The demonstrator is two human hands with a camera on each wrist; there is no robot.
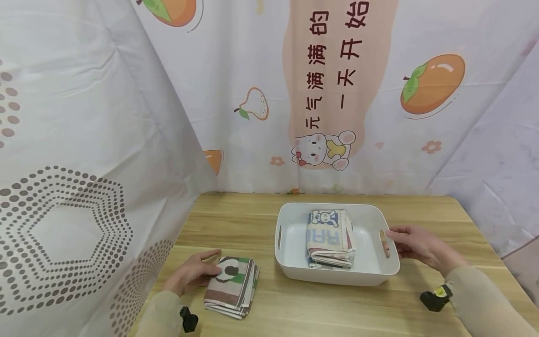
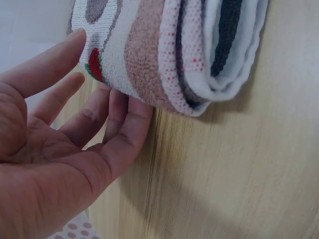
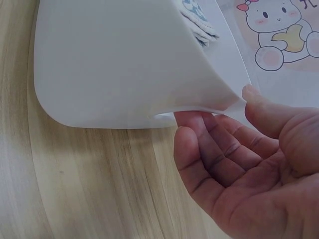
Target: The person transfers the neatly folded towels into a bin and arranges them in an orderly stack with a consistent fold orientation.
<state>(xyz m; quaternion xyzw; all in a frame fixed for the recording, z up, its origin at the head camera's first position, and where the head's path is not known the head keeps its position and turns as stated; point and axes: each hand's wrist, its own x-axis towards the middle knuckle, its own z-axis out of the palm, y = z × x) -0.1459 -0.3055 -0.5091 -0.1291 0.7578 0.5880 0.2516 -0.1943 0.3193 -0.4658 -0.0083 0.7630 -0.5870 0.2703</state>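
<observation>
A folded towel [image 1: 229, 285] with brown, green and white patches lies at the left of the table, its layered edge showing in the left wrist view. My left hand [image 1: 197, 270] holds its left side, thumb at the top face and some fingers tucked under the edge. At the right, a white plastic basket [image 1: 337, 277] stands upright. My right hand [image 1: 414, 244] grips its right handle, with fingers through the cutout and the thumb [image 3: 259, 112] at the rim. Inside the basket sits another folded towel [image 1: 326, 238], cream and blue with a rabbit picture.
The wood-grain table [image 1: 290, 313] carries both the basket and the loose towel. Behind it hangs a printed curtain [image 1: 261, 154] with fruit and a cartoon figure. A dotted white curtain [image 1: 71, 234] borders the left side.
</observation>
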